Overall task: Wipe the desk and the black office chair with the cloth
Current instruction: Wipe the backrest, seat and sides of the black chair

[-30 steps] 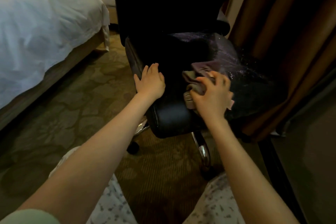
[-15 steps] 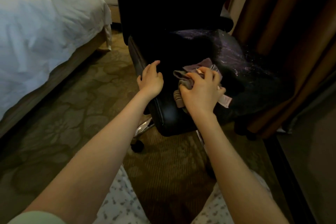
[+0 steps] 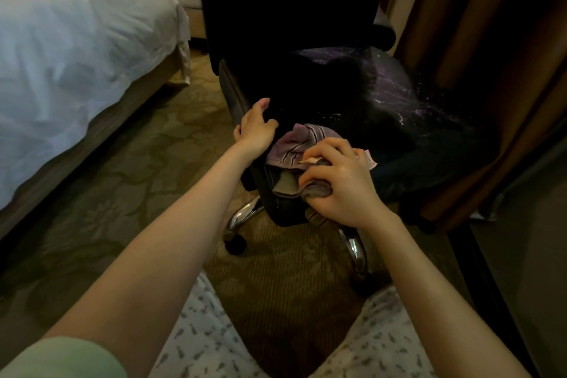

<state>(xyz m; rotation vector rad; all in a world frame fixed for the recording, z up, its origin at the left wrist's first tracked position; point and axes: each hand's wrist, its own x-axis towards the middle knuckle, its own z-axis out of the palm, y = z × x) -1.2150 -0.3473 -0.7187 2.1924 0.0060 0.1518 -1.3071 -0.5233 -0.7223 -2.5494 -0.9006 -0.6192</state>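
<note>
The right hand (image 3: 340, 184) gripped the bunched cloth (image 3: 296, 144) on the near edge of the chair (image 3: 383, 101) seat, the left hand (image 3: 256, 129) lay open on its left rim, so steady pressure toward the far, speckled part seemed best

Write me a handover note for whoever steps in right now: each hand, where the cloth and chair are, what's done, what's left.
Left hand: open, resting on the near left edge of the black office chair, steadying it.
Right hand: closed on the cloth, pressing it onto the seat's front edge.
Done: cannot tell how much has been wiped; pale specks still show on the seat's right side.
Left: the rest of the seat, the backrest, the chrome base. The desk is not in view.
</note>
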